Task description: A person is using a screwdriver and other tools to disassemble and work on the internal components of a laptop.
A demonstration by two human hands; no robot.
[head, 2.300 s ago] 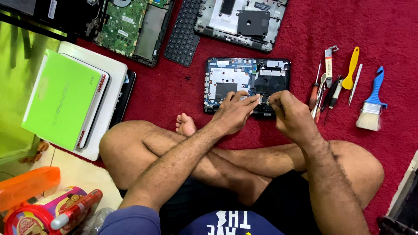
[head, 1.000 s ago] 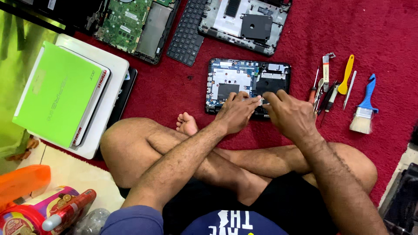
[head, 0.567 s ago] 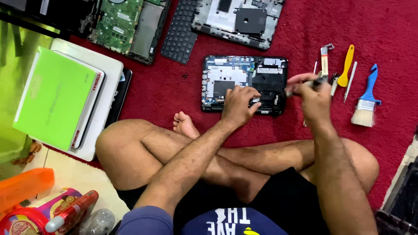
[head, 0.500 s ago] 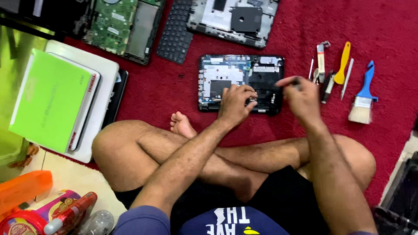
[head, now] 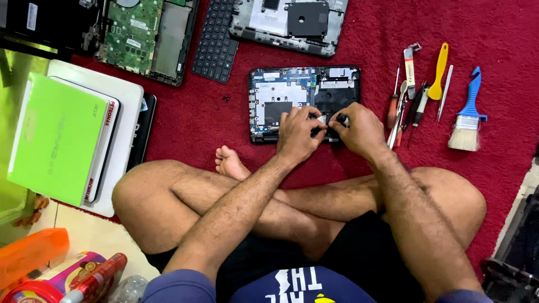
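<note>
Opened laptop base (head: 292, 92): lower edge at 6 o'clock hidden under both hands. Small part between the fingers (head: 321, 119): too small to identify. Circuit board chassis (head: 147, 36) at 11 o'clock: top cut by frame. Grey laptop shell (head: 292, 25) at 12 o'clock: likewise cut. Dark object (head: 519, 252) at 4 o'clock: cropped, unidentifiable.
</note>
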